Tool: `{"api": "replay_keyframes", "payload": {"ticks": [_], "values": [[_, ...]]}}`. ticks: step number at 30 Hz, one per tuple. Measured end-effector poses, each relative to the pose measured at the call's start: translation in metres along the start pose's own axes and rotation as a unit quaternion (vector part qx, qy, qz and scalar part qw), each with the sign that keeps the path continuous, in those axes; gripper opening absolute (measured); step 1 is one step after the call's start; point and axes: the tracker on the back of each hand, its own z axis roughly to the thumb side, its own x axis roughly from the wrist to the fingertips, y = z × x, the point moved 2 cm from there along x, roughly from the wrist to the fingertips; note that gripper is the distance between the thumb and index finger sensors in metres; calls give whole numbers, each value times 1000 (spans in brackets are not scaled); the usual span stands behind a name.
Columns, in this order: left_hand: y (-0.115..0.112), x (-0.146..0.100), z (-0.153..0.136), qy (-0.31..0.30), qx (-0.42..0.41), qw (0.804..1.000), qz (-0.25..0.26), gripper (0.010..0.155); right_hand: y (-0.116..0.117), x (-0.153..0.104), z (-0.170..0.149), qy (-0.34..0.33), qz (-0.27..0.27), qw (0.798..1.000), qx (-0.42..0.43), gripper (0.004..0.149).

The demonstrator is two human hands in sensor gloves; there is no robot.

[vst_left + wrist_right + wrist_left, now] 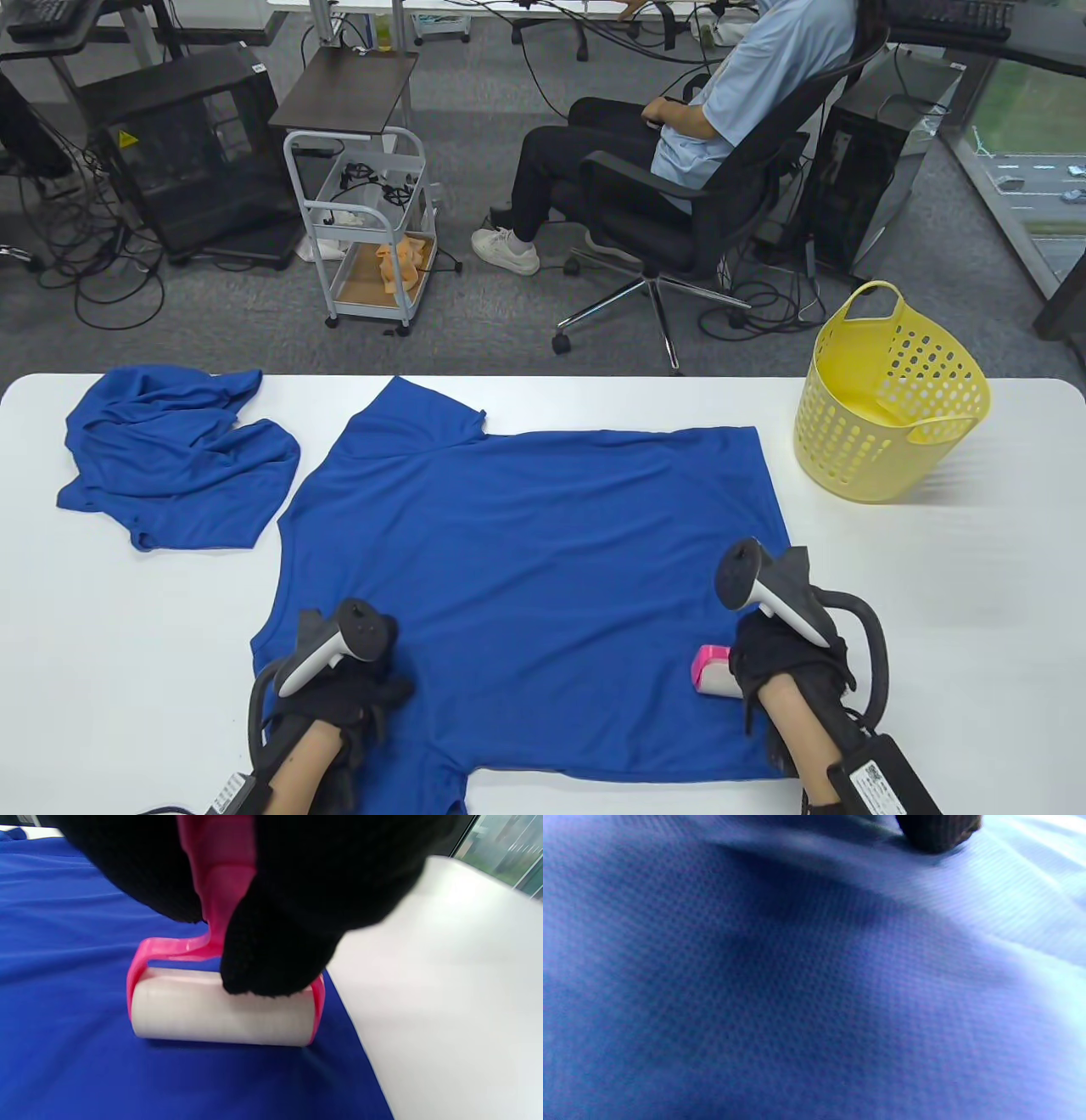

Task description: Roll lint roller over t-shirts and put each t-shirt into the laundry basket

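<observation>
A white table [976, 594] filled the lower half of the table view, and a blue t-shirt [526, 552] lay spread flat across its middle, the hem toward the right and a sleeve reaching the far edge. The right hand [785, 658] gripped the pink handle of a lint roller [220, 1005], its gloved fingers [275, 963] curled round it. The white roll sat flat on the shirt close to the hem, near the front edge of the table, with bare table just beyond the cloth on the right. The left hand [344, 688] rested palm down on the shirt near its left front corner; its fingers seemed to lie flat on the cloth, holding nothing. In the left wrist view one dark fingertip [937, 832] pressed on the fabric. A second blue t-shirt [174, 454] lay crumpled at the far left corner, just beside the spread one. A yellow laundry basket [882, 399] stood at the far right corner, well apart from both hands, with open table between it and the roller.
</observation>
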Motion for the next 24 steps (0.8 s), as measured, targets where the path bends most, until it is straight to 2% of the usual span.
{"api": "replay_keyframes", "payload": {"ticks": [3, 8, 11, 14, 16, 19, 20, 21, 23, 24], "values": [[0, 0, 0, 2, -1, 1000, -5, 78, -10, 32, 4, 16, -28, 999, 8, 43], [0, 0, 0, 4, -3, 1000, -13, 79, -29, 110, 11, 37, -101, 993, 49, 43], [0, 0, 0, 3, -2, 1000, -13, 78, -35, 142, 21, 57, -131, 988, 60, 44], [0, 0, -1, 1, -4, 1000, -10, 79, -40, 172, 35, 69, -118, 991, -6, 50], [0, 0, 0, 1, -4, 1000, -11, 78, -39, 189, 39, 68, -90, 994, 6, 57], [0, 1, 0, -1, -2, 1000, -12, 79, -33, 206, 37, 81, -71, 993, 39, 65], [0, 1, 0, -1, -2, 1000, -12, 79, -34, 205, 36, 87, -94, 991, 42, 64], [-1, 1, 0, -2, -1, 1000, -13, 78, -38, 198, 36, 95, -164, 981, 40, 60], [-1, 1, 0, -1, 2, 1000, -14, 79, -49, 182, 40, 75, -252, 965, 15, 55], [-1, 1, 0, 0, 4, 1000, -15, 79, -55, 170, 43, 69, -257, 964, -4, 54]]}}
